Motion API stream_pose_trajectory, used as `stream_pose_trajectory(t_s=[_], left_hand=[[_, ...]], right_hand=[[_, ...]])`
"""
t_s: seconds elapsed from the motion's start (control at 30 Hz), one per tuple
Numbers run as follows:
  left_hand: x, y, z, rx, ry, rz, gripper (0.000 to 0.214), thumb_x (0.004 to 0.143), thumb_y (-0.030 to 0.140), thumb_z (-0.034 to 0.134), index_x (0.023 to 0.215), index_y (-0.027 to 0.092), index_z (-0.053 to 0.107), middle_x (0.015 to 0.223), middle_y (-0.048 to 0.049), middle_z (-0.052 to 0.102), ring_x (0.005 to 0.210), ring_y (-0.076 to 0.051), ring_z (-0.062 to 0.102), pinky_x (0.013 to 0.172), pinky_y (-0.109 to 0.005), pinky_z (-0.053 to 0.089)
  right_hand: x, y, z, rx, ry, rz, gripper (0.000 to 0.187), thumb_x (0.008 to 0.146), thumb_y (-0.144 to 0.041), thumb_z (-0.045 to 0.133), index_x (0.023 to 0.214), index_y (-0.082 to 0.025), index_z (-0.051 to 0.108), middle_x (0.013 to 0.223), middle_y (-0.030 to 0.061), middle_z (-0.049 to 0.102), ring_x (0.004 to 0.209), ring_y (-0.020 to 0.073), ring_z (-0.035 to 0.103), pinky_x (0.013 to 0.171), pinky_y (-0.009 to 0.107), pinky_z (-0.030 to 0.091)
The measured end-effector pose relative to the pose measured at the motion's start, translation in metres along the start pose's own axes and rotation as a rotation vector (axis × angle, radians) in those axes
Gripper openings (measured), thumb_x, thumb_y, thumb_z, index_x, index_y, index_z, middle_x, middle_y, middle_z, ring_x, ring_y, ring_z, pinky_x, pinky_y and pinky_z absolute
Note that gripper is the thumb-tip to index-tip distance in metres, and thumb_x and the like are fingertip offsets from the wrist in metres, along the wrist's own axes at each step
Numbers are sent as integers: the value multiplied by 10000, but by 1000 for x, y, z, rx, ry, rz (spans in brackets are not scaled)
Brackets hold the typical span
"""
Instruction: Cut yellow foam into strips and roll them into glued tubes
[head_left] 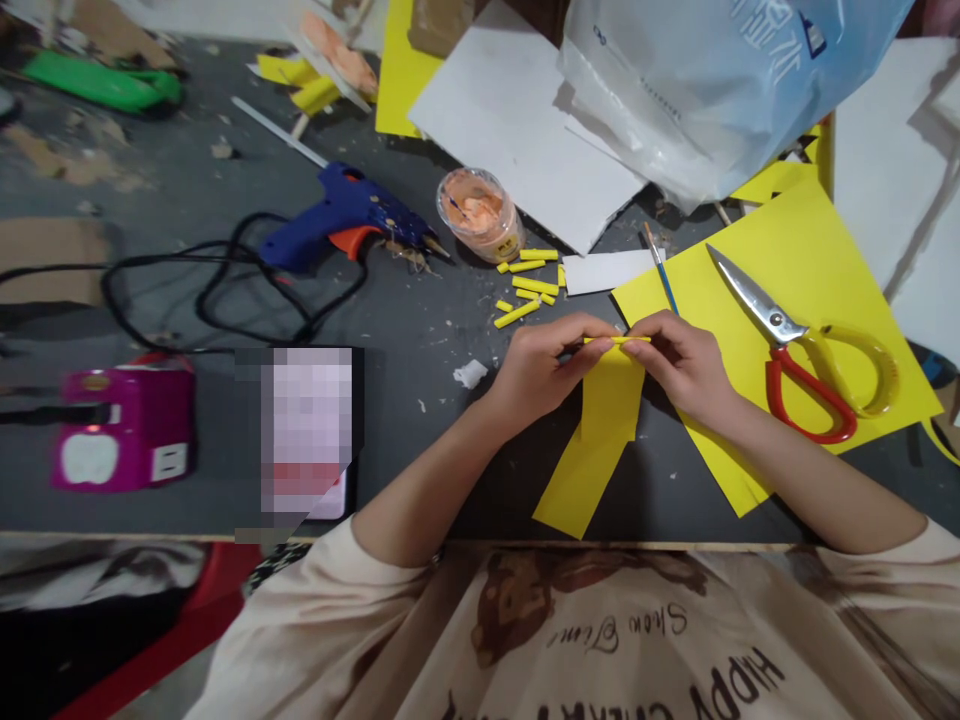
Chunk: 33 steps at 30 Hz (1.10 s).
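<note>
Between both hands a yellow paper strip [613, 385] is stretched, its far edge rolled into a thin tube. My left hand [541, 362] pinches the left end of that rolled edge with thumb and fingers. At the right end, my right hand [684, 358] grips it the same way. Under the strip's near end lies a second yellow paper piece [581, 485], angled toward the table's front edge. Several small yellow paper rolls [534, 287] are scattered just beyond my left hand. A large yellow sheet [757, 400] reaches under my right forearm.
Scissors [780, 325] with red and yellow handles rest on the large sheet, near a thin paintbrush [661, 268]. Left of centre are a blue glue gun [337, 215], a jar of orange paste [480, 212], a phone [311, 430] and a magenta box [124, 430]. A plastic bag [720, 90] stands behind.
</note>
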<state>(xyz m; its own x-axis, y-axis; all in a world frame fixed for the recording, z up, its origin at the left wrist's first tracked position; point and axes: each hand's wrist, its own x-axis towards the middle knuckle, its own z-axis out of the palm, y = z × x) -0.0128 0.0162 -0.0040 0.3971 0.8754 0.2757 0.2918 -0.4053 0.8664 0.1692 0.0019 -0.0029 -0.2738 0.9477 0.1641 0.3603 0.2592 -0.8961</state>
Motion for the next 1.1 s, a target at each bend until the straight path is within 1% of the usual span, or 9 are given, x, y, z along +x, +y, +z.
stream_pose_trajectory(t_s=[0.1, 0.2, 0.3, 0.4, 0.53, 0.67, 0.87, 0.97, 1.1], left_hand=[[-1, 0, 1, 7, 21, 41, 171, 897, 254, 563, 849, 149, 688, 813, -24, 751, 723, -95, 688, 665, -161, 493], [-2, 0, 1, 17, 48, 80, 130, 882, 187, 572, 871, 147, 695, 842, -27, 758, 757, -96, 703, 693, -155, 507], [-2, 0, 2, 15, 48, 104, 122, 867, 146, 581, 882, 152, 702, 875, -33, 764, 797, -104, 714, 719, -157, 520], [-3, -2, 3, -7, 49, 106, 126, 866, 143, 580, 880, 159, 704, 882, -35, 765, 807, -108, 715, 730, -167, 529], [-2, -1, 3, -32, 56, 28, 113, 866, 211, 595, 855, 167, 698, 865, -24, 757, 789, -109, 700, 720, -185, 529], [-1, 0, 2, -57, 0, -110, 220, 873, 350, 587, 919, 159, 685, 833, -14, 738, 684, -98, 656, 611, -183, 492], [-1, 0, 2, -36, 12, -81, 214, 897, 322, 554, 896, 159, 693, 826, -15, 736, 704, -97, 646, 627, -187, 469], [-2, -1, 3, -23, 36, -54, 211, 895, 324, 561, 887, 165, 699, 837, -21, 742, 744, -107, 663, 671, -194, 486], [-2, -1, 3, -9, 37, -34, 254, 905, 373, 539, 875, 180, 702, 855, -28, 745, 776, -120, 677, 707, -215, 504]], right_hand=[[0, 0, 1, 34, 25, 47, 213, 873, -389, 595, 782, -197, 588, 637, -36, 558, 524, 74, 453, 494, 222, 331], [0, 1, 0, 59, -18, 91, 252, 881, -420, 575, 770, -194, 580, 581, -49, 503, 501, 75, 442, 487, 223, 331], [1, 0, -2, 84, -79, 79, 284, 920, -416, 510, 759, -191, 575, 598, -40, 521, 515, 77, 485, 511, 225, 358], [1, 0, -3, 79, -74, 43, 265, 919, -399, 518, 764, -192, 576, 625, -35, 532, 528, 75, 490, 518, 222, 362], [1, 0, -2, 25, -38, 22, 229, 906, -382, 544, 776, -196, 568, 639, -37, 527, 523, 73, 445, 505, 223, 336], [1, 0, -2, 3, -20, -3, 205, 909, -349, 544, 773, -197, 564, 652, -36, 542, 531, 74, 447, 512, 225, 335], [1, 2, -2, 22, 5, 16, 167, 891, -343, 571, 809, -198, 570, 697, -27, 566, 570, 80, 482, 527, 221, 353], [1, 2, -2, 50, -46, 88, 241, 897, -424, 544, 810, -201, 567, 638, -38, 523, 531, 83, 459, 511, 226, 350], [2, 0, -3, 28, -75, 67, 316, 920, -471, 483, 786, -199, 572, 652, -21, 541, 566, 96, 491, 541, 238, 363]])
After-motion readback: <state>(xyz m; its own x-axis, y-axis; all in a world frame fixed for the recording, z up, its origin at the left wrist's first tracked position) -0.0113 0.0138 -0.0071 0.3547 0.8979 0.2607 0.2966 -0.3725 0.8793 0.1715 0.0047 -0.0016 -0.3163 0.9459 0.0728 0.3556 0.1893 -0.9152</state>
